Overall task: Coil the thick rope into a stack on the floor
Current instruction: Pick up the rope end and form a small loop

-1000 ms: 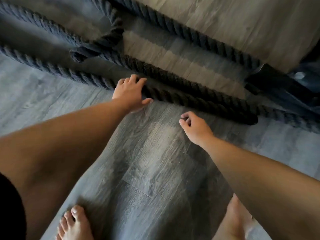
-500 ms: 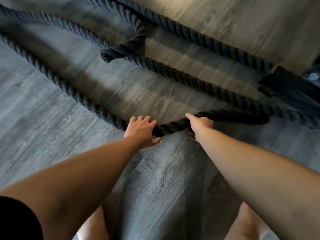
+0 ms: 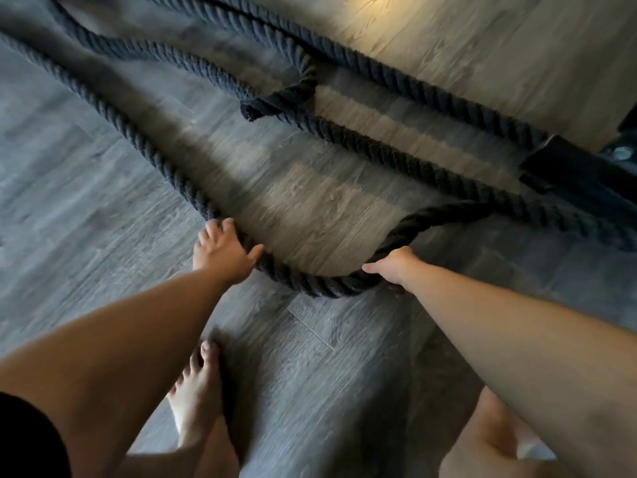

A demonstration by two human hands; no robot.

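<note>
Closest to me I see a bare foot [image 3: 196, 405] standing flat on the grey wood-plank floor [image 3: 86, 215], and part of a bare leg low on the right side.

A bit farther out are my two hands, both on the thick dark twisted rope [image 3: 324, 284]. The rope lies on the floor and bends into a deep U shape between them, with the bottom of the U pointing toward the foot. My left hand [image 3: 222, 251] rests on the left side of the U, its fingers spread over the top of the rope and its thumb sticking out along it. It looks more like pressing than a tight hold, and I cannot tell if the fingers go all the way around. My right hand [image 3: 393, 265] is curled around the right side of the U, gripping the rope where it lifts a little off the floor.

Beyond the hands, the rope runs away up and to the left in a long line. More lengths of the same rope lie farther off, crossing near a loop with a frayed end. Far to the right of the rope sits a black flat thing [image 3: 572, 174], but I cannot tell what it is.
</note>
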